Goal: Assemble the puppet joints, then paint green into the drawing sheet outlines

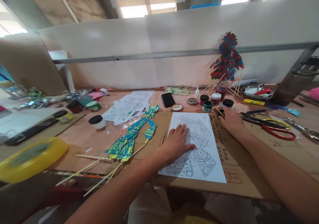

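Observation:
My left hand [177, 141] lies flat, fingers spread, on a white sheet printed with line-drawn puppet parts [196, 147]. The sheet rests on a piece of brown cardboard [236, 164]. My right hand [230, 119] is past the sheet's far right corner, fingers closed around a thin yellow-handled brush [219, 111]. Its tip points toward a group of small paint pots [207, 106] with dark and white lids. A painted blue-and-yellow paper puppet on bamboo sticks [129, 137] lies just left of the sheet.
Red-handled scissors [276, 131] and pliers [302, 131] lie at right. A black phone [168, 99], a stack of printed sheets [128, 109], a red-blue puppet on sticks [228, 61], a white jar [97, 121] and a yellow tape roll [30, 159] stand around the table.

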The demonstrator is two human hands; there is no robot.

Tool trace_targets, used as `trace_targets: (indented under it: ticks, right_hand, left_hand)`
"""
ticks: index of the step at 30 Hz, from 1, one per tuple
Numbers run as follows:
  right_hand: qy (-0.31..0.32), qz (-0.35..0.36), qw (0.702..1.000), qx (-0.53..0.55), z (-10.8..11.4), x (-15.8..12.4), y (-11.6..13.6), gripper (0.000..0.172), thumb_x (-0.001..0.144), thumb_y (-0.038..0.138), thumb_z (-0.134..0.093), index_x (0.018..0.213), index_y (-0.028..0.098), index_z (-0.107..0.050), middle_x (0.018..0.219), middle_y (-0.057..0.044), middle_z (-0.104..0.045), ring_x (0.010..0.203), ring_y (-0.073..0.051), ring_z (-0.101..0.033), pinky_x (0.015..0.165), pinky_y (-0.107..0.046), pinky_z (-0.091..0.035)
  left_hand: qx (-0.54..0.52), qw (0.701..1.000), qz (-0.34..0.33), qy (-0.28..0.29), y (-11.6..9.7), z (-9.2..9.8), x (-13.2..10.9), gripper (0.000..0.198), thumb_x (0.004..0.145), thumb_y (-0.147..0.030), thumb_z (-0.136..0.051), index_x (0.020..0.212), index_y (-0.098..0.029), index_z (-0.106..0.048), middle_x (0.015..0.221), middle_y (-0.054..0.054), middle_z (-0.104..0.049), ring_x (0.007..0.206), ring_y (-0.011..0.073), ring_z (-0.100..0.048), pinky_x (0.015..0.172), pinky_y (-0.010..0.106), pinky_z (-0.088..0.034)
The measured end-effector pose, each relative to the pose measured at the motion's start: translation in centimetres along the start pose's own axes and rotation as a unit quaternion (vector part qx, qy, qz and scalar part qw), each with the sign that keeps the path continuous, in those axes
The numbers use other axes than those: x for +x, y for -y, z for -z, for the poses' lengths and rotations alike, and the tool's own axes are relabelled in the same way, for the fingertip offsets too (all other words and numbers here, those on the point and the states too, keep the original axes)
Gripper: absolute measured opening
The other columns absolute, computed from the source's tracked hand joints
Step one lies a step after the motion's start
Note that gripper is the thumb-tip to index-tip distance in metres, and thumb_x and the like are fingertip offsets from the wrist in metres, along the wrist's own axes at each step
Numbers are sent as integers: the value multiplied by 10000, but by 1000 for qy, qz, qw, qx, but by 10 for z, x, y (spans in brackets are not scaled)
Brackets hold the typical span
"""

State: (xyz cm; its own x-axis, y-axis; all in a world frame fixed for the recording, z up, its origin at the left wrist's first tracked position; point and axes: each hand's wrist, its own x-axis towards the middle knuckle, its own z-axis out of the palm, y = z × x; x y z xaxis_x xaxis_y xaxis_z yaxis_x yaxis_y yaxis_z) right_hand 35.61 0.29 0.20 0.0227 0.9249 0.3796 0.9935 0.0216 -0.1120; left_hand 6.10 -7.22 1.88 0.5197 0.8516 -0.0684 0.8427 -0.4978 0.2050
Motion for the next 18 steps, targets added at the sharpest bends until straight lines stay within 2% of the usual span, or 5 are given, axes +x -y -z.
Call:
trace_targets:
  ticks: [5,8,10,13,18]
  right_hand:
    - [13,14,997,71,3,1,4,479,885,174,-449,1358,113,-490,1232,-207,-655,1007,-318,-666,888,-452,-503]
    - [-12,14,992,127,14,-1,9,495,909,231,-433,1394,153,-493,1232,-175,-673,1016,-313,-673,895,-461,-514]
    - [-38,11,982,187,21,-4,14,448,907,268,-452,1334,203,-573,1208,-141,-693,1012,-304,-675,897,-465,-517]
    - [-44,0,951,305,29,-7,22,347,888,298,-488,1169,239,-682,1124,-95,-726,914,-257,-685,829,-432,-539]
    - [-3,-53,866,498,30,-8,29,295,817,374,-612,1056,226,-702,862,-52,-726,705,-178,-631,666,-341,-528]
  left_hand:
    - [1,1000,-1,-24,-2,-7,-3,711,955,-599,-404,1489,-135,-346,1591,184,-295,1498,326,-197,1172,526,-257]
    - [-2,1000,-2,-31,-3,-5,-4,673,955,-575,-426,1467,-142,-383,1582,178,-322,1491,328,-218,1168,521,-268]
    - [-3,999,-2,-39,-3,-5,-5,637,958,-558,-433,1454,-159,-406,1571,167,-349,1487,324,-234,1163,526,-276]
    - [-9,999,-1,-46,-2,-7,-5,608,959,-558,-429,1442,-187,-427,1564,148,-370,1484,317,-245,1158,533,-281]
    - [-29,997,-1,-67,-1,-11,-5,584,953,-550,-460,1408,-184,-469,1548,147,-397,1463,325,-292,1151,552,-287]
